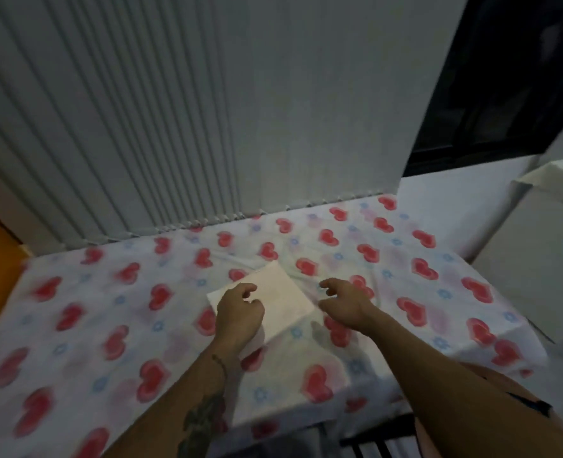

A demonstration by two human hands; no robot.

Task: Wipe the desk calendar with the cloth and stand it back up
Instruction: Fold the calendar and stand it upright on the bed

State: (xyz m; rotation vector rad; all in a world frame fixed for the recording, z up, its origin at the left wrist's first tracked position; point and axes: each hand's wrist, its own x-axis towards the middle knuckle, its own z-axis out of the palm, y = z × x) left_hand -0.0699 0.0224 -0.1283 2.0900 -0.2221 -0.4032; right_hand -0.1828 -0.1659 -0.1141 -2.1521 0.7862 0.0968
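Note:
A pale, flat rectangular desk calendar (281, 294) lies face up on the table, near its middle. My left hand (239, 314) hovers over the calendar's near left corner with fingers curled and apart, holding nothing. My right hand (344, 300) is just off the calendar's right edge, fingers spread and empty. A translucent sheet (293, 368), perhaps the cloth, lies in front of the calendar under my forearms; blur keeps me from telling for sure.
The table wears a white cover with red hearts (108, 325). Vertical blinds (174, 110) hang behind its far edge. A dark window (511, 67) is at the upper right, and white boxes (544, 252) stand right of the table.

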